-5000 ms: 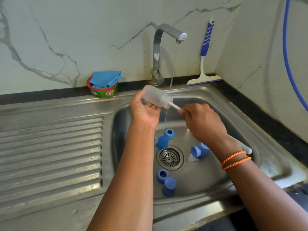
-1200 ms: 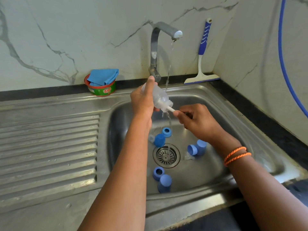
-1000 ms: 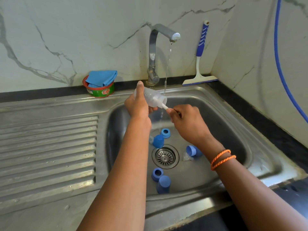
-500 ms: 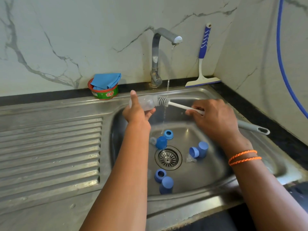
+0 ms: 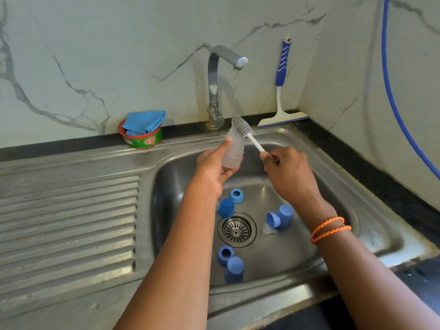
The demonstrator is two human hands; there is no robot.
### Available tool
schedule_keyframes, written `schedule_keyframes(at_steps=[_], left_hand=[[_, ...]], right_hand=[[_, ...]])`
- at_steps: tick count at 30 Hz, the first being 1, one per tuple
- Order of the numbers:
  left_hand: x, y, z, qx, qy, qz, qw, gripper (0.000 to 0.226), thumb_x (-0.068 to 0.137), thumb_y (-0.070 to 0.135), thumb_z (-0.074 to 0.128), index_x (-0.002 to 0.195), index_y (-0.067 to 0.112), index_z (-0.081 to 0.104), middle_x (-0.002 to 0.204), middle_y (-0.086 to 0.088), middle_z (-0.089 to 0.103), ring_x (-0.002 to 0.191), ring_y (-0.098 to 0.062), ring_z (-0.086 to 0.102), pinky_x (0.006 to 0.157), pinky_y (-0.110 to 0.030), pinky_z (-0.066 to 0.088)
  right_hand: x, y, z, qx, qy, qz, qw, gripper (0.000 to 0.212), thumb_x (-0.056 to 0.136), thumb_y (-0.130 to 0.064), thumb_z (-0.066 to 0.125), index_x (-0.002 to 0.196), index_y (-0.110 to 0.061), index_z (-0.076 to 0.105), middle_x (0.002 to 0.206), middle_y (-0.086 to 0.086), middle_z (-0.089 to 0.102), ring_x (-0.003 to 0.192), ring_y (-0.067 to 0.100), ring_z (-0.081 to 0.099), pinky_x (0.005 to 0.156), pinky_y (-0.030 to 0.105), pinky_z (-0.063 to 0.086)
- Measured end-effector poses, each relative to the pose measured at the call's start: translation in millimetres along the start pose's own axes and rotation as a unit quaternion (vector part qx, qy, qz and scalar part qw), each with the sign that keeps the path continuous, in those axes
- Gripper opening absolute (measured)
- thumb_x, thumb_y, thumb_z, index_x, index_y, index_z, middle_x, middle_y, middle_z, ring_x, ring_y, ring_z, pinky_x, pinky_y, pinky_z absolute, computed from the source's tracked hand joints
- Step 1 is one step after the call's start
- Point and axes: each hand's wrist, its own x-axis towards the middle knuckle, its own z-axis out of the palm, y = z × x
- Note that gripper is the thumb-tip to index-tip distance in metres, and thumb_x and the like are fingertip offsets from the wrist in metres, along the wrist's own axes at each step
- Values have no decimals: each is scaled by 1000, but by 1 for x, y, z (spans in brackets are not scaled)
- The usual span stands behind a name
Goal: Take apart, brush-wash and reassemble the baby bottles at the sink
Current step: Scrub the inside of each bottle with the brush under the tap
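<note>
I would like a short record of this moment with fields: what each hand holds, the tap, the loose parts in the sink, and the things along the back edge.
left hand: holds the clear bottle upright, mouth up under the water stream
right hand: holds the bottle brush by its white stem, bristle head out of the bottle, beside its mouth
tap: running, thin stream
sink: several blue caps and rings lie around the drain
back edge: round tub with a blue cloth on it; squeegee leaning on the wall
</note>
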Motion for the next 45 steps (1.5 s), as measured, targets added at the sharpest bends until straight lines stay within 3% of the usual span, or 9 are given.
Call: schedule_keyframes(at_steps=[6,10,12,14,20,29,35,40,45], left_hand=[[-2,-1,0,14,-9,44,999,43,93,30,78,129,15,60,127,-17,68,112,-37,71,84,-45,64],[-13,8,15,-76,113,260,956,20,101,27,63,120,23,65,132,-10,60,118,-35,64,76,-49,65],[-22,20,16,31,143,379,914,24,98,34,66,122,33,66,132,5,55,119,-18,60,76,-41,65],[-22,26,6,155,143,425,880,36,86,35,78,122,39,72,124,13,48,114,-6,57,91,-33,60],[-41,46,-34,198,160,371,893,71,67,12,89,127,30,56,116,17,56,108,-9,56,95,-31,50],[-72,83,-113,233,97,378,891,60,60,-8,70,105,31,73,116,12,72,115,-14,63,94,-33,53],[-107,118,-171,253,119,350,894,75,58,0,80,125,26,59,130,-1,54,112,-4,54,74,-6,44],[-145,133,-232,242,154,328,900,88,62,-1,94,133,29,52,118,0,67,103,-15,67,79,-28,56],[-180,152,-287,244,181,306,902,63,69,5,92,122,29,67,117,7,76,112,-12,69,91,-33,55]], right_hand=[[-5,-6,6,19,-10,-14,1000,43,109,-40,53,76,-13,61,67,7,59,59,27,51,57,46,49],[-13,-18,12,-30,-10,-38,999,46,110,-42,48,69,-21,48,70,7,56,61,29,50,55,39,41],[-18,-21,13,-86,-13,-42,995,44,110,-44,47,72,-21,49,75,8,57,65,33,54,59,41,45],[-23,-26,15,-109,-21,-37,993,42,110,-45,47,80,-17,56,79,10,60,70,36,58,64,44,51],[-30,-45,18,-122,5,-20,992,44,109,-47,44,87,-13,62,86,13,65,76,40,63,69,47,56],[-54,-116,50,-30,-46,-85,995,43,106,-46,54,75,-17,58,82,13,64,77,44,59,71,46,55],[-76,-179,94,65,-95,-92,989,49,104,-45,57,64,-18,49,80,14,61,76,44,49,69,41,51],[-102,-226,138,115,-119,-99,981,51,103,-35,59,58,-17,41,70,12,53,72,40,45,65,39,40],[-128,-264,174,141,-171,-103,970,48,102,-36,61,63,-11,52,65,7,55,67,36,51,61,38,41]])
